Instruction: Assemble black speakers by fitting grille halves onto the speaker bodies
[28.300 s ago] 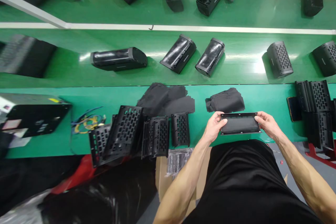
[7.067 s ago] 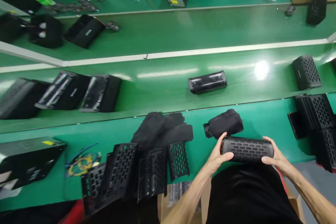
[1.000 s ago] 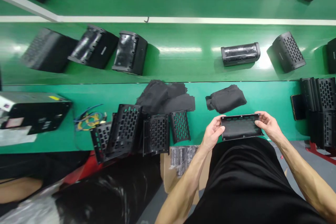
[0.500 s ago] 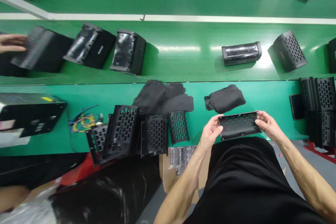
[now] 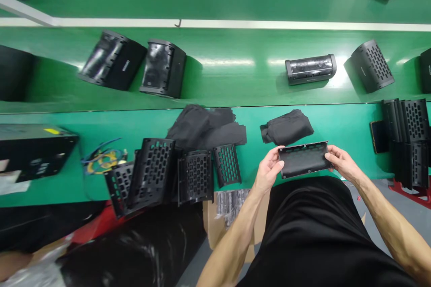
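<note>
Both my hands hold a flat black speaker grille panel (image 5: 305, 159) by its short ends, just above the near edge of the green bench. My left hand (image 5: 268, 171) grips one end and my right hand (image 5: 340, 163) the other. A dark mesh sheet seems to line the panel's inner face, with its perforations barely showing. A folded bundle of black mesh cloth (image 5: 287, 128) lies just beyond my hands. Perforated black grille shells (image 5: 195, 177) stand to the left.
A conveyor belt runs beyond the bench, carrying black speakers (image 5: 310, 69). Stacked grille shells (image 5: 409, 141) stand at right, next to a phone (image 5: 379, 136). Cloth offcuts (image 5: 205, 128), coloured wires (image 5: 103, 161), a black machine (image 5: 33, 149) and a cardboard box (image 5: 218, 222) lie around.
The panel has tilted slightly in my hands, and its face now looks darker. The belt's speakers have shifted, and the co-worker's hand at left has gone from view.
</note>
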Demonstrator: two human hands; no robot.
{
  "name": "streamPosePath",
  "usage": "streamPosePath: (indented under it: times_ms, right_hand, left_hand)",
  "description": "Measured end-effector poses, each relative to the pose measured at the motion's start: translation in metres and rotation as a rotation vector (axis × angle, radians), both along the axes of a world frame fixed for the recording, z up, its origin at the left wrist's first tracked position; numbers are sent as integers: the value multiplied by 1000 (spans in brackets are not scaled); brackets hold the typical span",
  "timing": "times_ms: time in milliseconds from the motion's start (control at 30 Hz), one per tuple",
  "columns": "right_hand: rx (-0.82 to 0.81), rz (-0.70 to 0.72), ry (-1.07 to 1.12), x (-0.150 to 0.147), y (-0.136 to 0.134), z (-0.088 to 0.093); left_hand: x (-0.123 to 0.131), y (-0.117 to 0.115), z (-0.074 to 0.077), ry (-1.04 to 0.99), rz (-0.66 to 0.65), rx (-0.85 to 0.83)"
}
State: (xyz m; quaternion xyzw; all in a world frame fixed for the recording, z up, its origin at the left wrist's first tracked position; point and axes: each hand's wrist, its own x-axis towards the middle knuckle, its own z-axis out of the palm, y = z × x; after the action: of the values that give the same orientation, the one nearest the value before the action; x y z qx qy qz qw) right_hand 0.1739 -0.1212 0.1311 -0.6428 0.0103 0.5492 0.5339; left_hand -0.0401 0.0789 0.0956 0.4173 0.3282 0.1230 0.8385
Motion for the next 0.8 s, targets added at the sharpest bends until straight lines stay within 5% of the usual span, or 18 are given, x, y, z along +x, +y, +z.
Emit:
streamPosePath:
  times_ms: [800]
  right_hand:
    - [-76, -20, -102, 4, 18, -9]
  left_hand:
    - [8, 3, 6, 35, 14, -125]
